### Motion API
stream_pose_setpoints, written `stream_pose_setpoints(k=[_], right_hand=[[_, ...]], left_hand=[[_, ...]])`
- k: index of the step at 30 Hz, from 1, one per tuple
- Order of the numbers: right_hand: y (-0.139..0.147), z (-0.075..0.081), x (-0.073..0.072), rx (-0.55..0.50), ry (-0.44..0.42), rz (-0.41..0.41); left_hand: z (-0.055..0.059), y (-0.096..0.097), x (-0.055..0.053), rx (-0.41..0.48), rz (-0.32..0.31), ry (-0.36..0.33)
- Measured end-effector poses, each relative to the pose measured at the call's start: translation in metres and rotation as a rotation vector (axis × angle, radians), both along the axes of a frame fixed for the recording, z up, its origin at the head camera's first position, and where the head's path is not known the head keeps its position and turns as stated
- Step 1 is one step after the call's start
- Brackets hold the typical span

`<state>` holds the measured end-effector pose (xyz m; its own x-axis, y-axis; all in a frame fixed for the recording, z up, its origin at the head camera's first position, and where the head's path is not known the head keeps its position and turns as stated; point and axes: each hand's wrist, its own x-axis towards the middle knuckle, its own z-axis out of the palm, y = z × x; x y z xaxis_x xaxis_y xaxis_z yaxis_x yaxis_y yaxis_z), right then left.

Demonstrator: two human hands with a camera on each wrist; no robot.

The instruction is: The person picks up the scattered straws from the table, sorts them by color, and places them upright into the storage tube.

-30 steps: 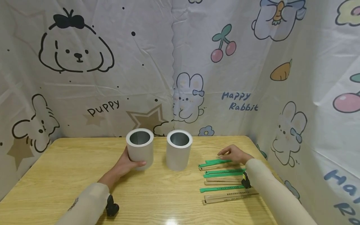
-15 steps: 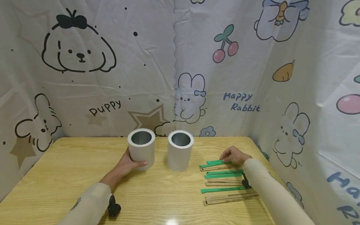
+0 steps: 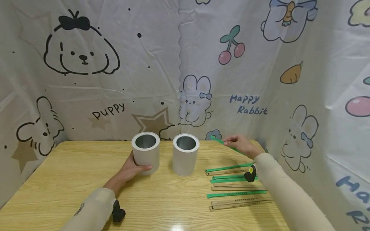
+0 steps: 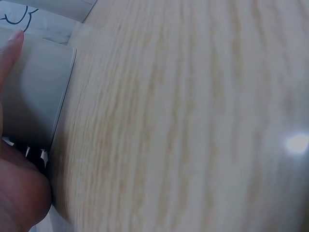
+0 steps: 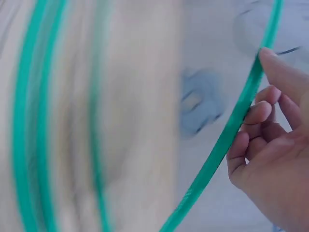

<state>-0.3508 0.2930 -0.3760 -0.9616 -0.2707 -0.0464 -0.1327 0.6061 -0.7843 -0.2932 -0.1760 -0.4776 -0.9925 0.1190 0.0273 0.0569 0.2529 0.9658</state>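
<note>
My left hand (image 3: 128,171) grips the left white cylindrical container (image 3: 148,160) from its left side, thumb across the front. The container stands upright, with an open top and grey inside. A second white container (image 3: 185,162) stands upright just to its right, untouched. My right hand (image 3: 241,144) pinches a slim green wrapped straw (image 5: 231,125) between thumb and fingers, raised above the table's far right part. The straw's free end points left and slightly up. Below that hand lie several green wrapped straws (image 3: 228,167) and brown wrapped straws (image 3: 231,205), their right ends partly behind the sleeve.
The wooden table (image 3: 72,179) ends at a printed cloth backdrop (image 3: 138,64) behind and at the right. Dark wrist devices (image 3: 118,211) are strapped to both sleeves. The straws lie in a loose stack of rows on the table's right side.
My right hand has taken hold of the rearmost green straw and lifted it up off the table. My left hand stays on its container.
</note>
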Motion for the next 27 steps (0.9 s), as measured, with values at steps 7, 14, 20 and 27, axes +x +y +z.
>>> stream_pose_setpoints(k=[7, 14, 20, 27], right_hand=[[-0.061, 0.071, 0.01, -0.631, 0.015, 0.017], [-0.153, 0.118, 0.034, -1.139, 0.006, 0.138], [-0.236, 0.115, 0.036, -1.289, -0.094, 0.16], [-0.296, 0.073, 0.025, -1.261, -0.159, 0.051]], left_hand=[[-0.002, 0.0, 0.001, 0.008, 0.019, 0.013], [-0.003, -0.001, 0.0, 0.022, 0.015, 0.029], [-0.003, -0.003, 0.0, 0.016, -0.001, 0.022], [0.001, -0.002, 0.002, 0.02, -0.016, 0.0]])
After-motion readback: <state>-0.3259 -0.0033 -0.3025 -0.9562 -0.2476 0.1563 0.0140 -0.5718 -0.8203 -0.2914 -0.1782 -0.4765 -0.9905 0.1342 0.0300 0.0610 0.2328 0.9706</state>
